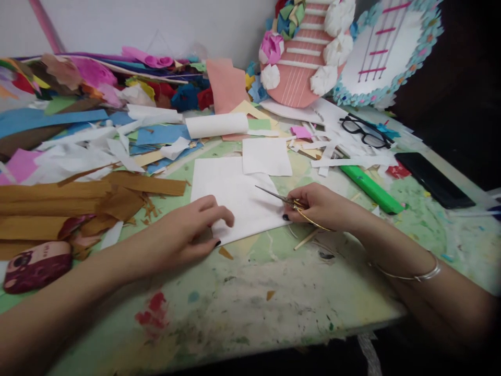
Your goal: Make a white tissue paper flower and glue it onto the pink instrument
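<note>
A white sheet of paper (230,183) lies on the paint-stained table between my hands. My left hand (203,227) rests at its near left corner, fingers bent and apart, with nothing in them. In my right hand (313,203) is a pair of scissors (274,193), the blades closed together and pointing left over the sheet. A gold-coloured handle of the scissors shows below my fingers. A smaller white paper square (266,156) overlaps the far right part of the sheet.
Brown crepe paper (58,201) and a dark red patterned case (38,266) lie at left. Behind are a white paper roll (217,125) and coloured scraps. At right are a green cutter (371,188), glasses (364,133) and a black phone (434,180). Decorated round boards (301,89) stand at the back.
</note>
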`<state>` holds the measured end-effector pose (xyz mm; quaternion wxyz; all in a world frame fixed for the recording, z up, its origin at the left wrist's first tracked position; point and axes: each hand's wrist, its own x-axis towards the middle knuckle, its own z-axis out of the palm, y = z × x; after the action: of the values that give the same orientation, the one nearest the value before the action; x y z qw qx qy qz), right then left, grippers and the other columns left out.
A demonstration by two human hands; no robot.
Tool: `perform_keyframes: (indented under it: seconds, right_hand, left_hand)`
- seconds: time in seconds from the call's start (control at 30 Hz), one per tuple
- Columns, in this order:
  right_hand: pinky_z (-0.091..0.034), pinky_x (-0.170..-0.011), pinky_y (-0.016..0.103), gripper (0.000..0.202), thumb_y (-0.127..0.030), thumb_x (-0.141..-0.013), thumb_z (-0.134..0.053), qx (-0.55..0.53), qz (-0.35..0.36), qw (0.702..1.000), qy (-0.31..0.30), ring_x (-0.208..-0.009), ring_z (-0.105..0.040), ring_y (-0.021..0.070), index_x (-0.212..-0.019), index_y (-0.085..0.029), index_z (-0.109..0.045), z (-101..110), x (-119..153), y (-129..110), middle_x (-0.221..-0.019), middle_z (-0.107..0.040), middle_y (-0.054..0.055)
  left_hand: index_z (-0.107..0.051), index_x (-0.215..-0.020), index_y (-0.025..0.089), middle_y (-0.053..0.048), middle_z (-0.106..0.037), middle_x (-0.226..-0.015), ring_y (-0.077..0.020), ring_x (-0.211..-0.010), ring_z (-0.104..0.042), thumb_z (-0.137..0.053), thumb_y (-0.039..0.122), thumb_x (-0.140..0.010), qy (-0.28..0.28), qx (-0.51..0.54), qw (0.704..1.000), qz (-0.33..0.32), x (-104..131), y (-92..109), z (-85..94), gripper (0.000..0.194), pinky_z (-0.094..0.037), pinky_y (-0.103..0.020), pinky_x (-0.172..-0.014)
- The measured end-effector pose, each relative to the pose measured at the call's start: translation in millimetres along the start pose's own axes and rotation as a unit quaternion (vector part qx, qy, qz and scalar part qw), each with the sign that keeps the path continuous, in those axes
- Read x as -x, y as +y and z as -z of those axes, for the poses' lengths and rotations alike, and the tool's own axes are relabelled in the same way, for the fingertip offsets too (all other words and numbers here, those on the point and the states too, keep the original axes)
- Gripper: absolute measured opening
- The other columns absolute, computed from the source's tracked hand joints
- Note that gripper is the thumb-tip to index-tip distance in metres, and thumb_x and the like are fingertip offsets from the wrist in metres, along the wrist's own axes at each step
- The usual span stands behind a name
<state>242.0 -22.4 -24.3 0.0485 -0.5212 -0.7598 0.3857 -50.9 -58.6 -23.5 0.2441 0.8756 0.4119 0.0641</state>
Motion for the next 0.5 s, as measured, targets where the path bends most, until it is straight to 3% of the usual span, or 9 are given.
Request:
perform_keyframes:
  seconds: [0.1,0.2,0.37,0.5]
  right_hand:
    - [-0.027,-0.051,0.026,0.016,-0.032,-0.073,-0.061,0.002,0.003,1.0,0.003,-0.058,-0.04,0.0118,-0.07,-0.016,-0.058,-0.1,-0.3,0.5,-0.06,-0.047,-0.002]
    - [-0.026,-0.052,0.026,0.016,-0.031,-0.073,-0.062,0.0,0.002,1.0,0.003,-0.058,-0.039,0.0116,-0.069,-0.016,-0.056,0.0,-0.9,0.3,-0.061,-0.047,-0.002]
    - [-0.026,-0.052,0.027,0.015,-0.03,-0.073,-0.063,-0.004,0.0,1.0,0.0,-0.057,-0.039,0.0115,-0.069,-0.017,-0.057,0.0,-1.5,0.2,-0.059,-0.046,-0.003]
    - [-0.027,-0.052,0.026,0.015,-0.031,-0.072,-0.064,-0.015,-0.002,1.0,0.001,-0.057,-0.041,0.0118,-0.07,-0.017,-0.058,-0.2,-1.4,-0.1,-0.06,-0.049,-0.002]
  left_hand:
    - [-0.06,-0.12,0.037,-0.001,-0.051,-0.092,-0.0102,-0.068,-0.048,-0.044,0.013,-0.086,-0.041,-0.039,0.997,-0.05,3.4,1.6,-5.9,0.044,-0.037,-0.022,-0.063]
    - [-0.055,-0.128,0.042,-0.001,-0.051,-0.091,-0.0104,-0.067,-0.048,-0.044,0.013,-0.087,-0.052,-0.067,0.994,-0.063,3.7,-0.8,-9.1,0.051,-0.036,-0.022,-0.062]
    - [-0.057,-0.127,0.04,-0.002,-0.053,-0.09,-0.0117,-0.069,-0.049,-0.047,0.017,-0.089,-0.062,-0.118,0.986,-0.098,3.5,-4.7,-6.5,0.045,-0.035,-0.023,-0.061]
    - [-0.064,-0.118,0.029,-0.006,-0.057,-0.095,-0.0155,-0.075,-0.051,-0.043,0.022,-0.095,-0.003,-0.203,0.963,-0.177,5.3,3.7,-3.4,0.031,-0.037,-0.026,-0.06]
